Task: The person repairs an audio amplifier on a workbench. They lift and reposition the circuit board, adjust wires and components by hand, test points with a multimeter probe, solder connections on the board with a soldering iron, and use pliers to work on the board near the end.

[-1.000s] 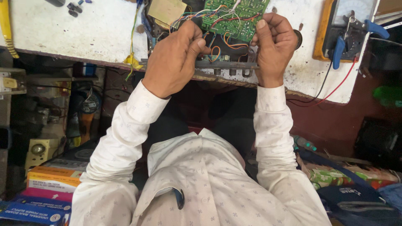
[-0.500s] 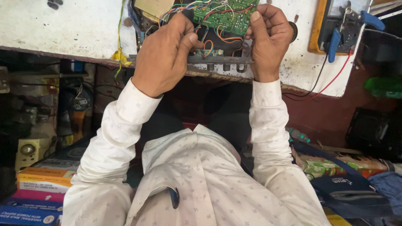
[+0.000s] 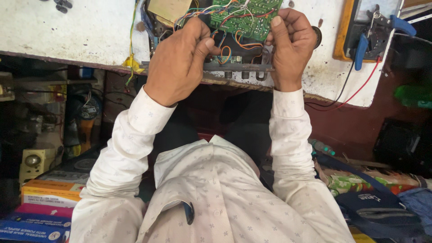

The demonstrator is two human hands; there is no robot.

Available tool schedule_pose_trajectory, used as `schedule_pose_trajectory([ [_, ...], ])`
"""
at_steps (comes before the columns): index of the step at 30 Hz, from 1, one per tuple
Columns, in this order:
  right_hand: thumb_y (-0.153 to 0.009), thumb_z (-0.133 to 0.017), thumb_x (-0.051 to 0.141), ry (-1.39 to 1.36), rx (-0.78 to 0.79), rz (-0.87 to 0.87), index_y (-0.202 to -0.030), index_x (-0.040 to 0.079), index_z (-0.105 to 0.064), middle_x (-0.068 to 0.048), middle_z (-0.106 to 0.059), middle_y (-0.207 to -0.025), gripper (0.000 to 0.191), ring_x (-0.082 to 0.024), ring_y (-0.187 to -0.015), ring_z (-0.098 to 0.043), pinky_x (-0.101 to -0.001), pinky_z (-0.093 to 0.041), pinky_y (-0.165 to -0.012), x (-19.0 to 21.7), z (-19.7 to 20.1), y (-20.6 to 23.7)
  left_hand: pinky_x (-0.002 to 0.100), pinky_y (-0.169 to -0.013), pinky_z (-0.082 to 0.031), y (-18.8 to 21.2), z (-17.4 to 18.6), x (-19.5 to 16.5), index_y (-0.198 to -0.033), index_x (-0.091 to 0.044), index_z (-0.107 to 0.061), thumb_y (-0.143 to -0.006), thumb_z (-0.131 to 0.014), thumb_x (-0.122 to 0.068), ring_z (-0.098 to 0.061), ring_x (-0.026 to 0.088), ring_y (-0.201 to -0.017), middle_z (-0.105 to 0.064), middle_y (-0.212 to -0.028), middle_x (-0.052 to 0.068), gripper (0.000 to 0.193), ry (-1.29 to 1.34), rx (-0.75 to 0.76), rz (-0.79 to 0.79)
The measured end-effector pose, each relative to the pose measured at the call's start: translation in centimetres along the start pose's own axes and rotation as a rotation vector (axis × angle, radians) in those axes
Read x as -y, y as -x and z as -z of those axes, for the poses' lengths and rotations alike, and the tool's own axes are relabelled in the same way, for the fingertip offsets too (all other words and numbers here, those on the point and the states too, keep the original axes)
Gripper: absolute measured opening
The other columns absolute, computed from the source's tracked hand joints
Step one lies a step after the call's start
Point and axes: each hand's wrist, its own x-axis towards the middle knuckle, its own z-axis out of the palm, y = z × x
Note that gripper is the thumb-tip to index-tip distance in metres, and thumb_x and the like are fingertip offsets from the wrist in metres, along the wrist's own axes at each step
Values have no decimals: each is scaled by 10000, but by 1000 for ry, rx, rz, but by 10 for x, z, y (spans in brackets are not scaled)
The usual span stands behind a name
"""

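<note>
My left hand (image 3: pixel 177 63) and my right hand (image 3: pixel 291 47) both grip the same piece of gear at the near edge of the white workbench (image 3: pixel 67 31): a green circuit board (image 3: pixel 245 15) wired to a dark front panel strip (image 3: pixel 236 67). The board sits just beyond my fingertips, tilted up between the two hands, with a tangle of coloured wires (image 3: pixel 227 42) running from it down to the strip. The strip's long axis runs left to right, straight from one hand to the other, so each hand has one end of it and neither is clearly nearer the middle.

My left fingers are curled together, thumb pressed toward forefinger, pinched on something at the left end of the assembly; I think it is the wires or the panel's edge, but my own knuckles hide the contact. My right thumb (image 3: pixel 278 31) lies flat along the right edge of the board, the other fingers wrapped behind it, clamped on that side.

Out past my right hand, well apart, blue-handled pliers (image 3: pixel 373 31) rest on a yellow-cased meter (image 3: pixel 355 27), with a red lead (image 3: pixel 355 92) trailing off the bench. To the left of my left hand a yellow and green wire (image 3: pixel 132 54) hangs over the bench edge
</note>
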Motion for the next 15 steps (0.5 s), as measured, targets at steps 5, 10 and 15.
schedule_pose_trajectory([
  [5,-1082,-703,46,32,12,14,-1186,-48,-656,-53,-700,-916,148,-96,-740,-596,-241,-493,-696,3,-2,3,440,-764,-512,1,1,1,-1103,-30,-500,-1150,-529,-169,-705,334,-916,-771,-953,64,148,-13,-6,-12],
  [10,-1080,-704,46,3,16,11,-1182,-46,-655,-50,-702,-915,146,-96,-750,-597,-243,-495,-713,2,-2,2,442,-776,-517,0,-1,2,-1101,-35,-503,-1148,-533,-176,-703,338,-931,-774,-954,59,151,-22,-24,-27],
  [15,-1066,-714,47,31,-15,-1,-1176,-43,-655,-44,-705,-944,154,-89,-748,-598,-234,-492,-702,2,-2,2,444,-772,-515,-1,-2,3,-1095,-39,-509,-1127,-537,-156,-708,327,-925,-772,-939,55,125,-20,-15,5],
])
